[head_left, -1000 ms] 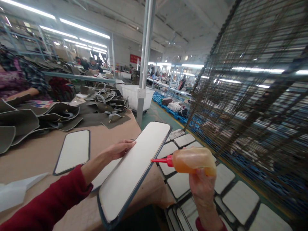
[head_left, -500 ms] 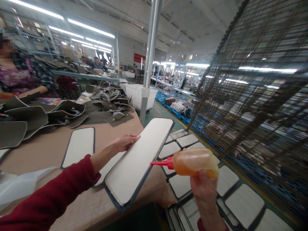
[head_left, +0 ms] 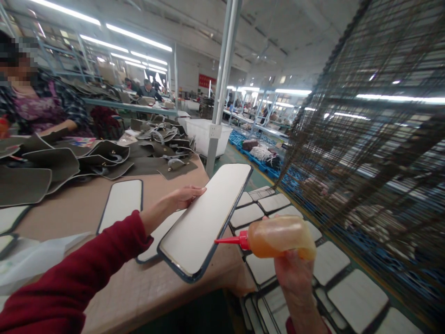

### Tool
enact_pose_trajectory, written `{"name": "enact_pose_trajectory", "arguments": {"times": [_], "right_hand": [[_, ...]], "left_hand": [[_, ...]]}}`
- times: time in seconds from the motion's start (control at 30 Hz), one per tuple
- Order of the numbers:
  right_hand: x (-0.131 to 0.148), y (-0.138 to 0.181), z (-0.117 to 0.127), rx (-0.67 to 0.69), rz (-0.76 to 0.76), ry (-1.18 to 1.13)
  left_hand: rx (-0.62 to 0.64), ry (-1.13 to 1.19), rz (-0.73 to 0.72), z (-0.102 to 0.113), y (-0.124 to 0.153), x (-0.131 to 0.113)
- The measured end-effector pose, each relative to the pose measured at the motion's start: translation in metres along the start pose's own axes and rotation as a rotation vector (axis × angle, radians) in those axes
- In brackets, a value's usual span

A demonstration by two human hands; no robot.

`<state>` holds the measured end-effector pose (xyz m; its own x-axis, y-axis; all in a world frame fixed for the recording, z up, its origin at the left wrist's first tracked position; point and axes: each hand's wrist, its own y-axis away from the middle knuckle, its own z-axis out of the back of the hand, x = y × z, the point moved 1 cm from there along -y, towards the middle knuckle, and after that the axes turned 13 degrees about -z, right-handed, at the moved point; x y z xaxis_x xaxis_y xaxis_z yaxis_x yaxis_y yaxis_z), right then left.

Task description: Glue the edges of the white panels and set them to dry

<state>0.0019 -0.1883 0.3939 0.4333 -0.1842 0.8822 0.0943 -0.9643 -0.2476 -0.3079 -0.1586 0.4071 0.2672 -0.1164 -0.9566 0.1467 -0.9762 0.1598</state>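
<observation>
My left hand grips the long edge of a white panel, a rounded rectangle with a dark blue rim, and holds it tilted above the table corner. Closed around a squeeze bottle of amber liquid is my right hand. The bottle lies sideways, its red pointed nozzle at the panel's right edge; whether the tip touches cannot be made out. Beneath the held panel, a second white panel shows partly on the table. Another white panel lies farther left.
A brown-covered table carries dark bag pieces at its far side, where a co-worker sits. Rows of panels lie low at the right beside a wire mesh rack. A metal post rises beyond the table.
The nozzle has moved slightly down along the panel's right edge toward its near end. The panel's lower end is a little higher. Both hands keep their hold.
</observation>
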Motion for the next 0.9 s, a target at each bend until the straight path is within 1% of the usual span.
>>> {"name": "enact_pose_trajectory", "arguments": {"times": [0.23, 0.5, 0.57, 0.67, 0.73, 0.77, 0.83, 0.9], "right_hand": [[-0.003, 0.005, -0.006, 0.042, -0.019, -0.003], [-0.010, 0.009, -0.004, 0.049, -0.065, -0.024], [-0.014, 0.012, -0.003, 0.055, -0.094, -0.016], [-0.020, 0.017, -0.002, 0.098, -0.130, -0.006], [-0.019, 0.017, -0.005, 0.150, -0.147, -0.043], [-0.016, 0.015, -0.008, 0.154, -0.150, -0.078], [-0.006, 0.006, -0.016, 0.091, -0.131, -0.157], [0.007, -0.010, -0.026, -0.024, -0.069, -0.201]], "left_hand": [[0.026, 0.011, -0.030, 0.009, -0.011, 0.000], [-0.009, -0.009, -0.056, 0.014, -0.014, -0.008], [-0.042, -0.027, -0.054, 0.014, -0.014, -0.011], [-0.127, -0.054, -0.070, 0.015, -0.014, -0.015], [-0.171, -0.064, -0.086, 0.016, -0.013, -0.017], [-0.181, -0.067, -0.091, 0.017, -0.012, -0.017], [-0.191, -0.074, -0.097, 0.017, -0.011, -0.014], [-0.189, -0.079, -0.105, 0.015, -0.009, -0.009]]}}
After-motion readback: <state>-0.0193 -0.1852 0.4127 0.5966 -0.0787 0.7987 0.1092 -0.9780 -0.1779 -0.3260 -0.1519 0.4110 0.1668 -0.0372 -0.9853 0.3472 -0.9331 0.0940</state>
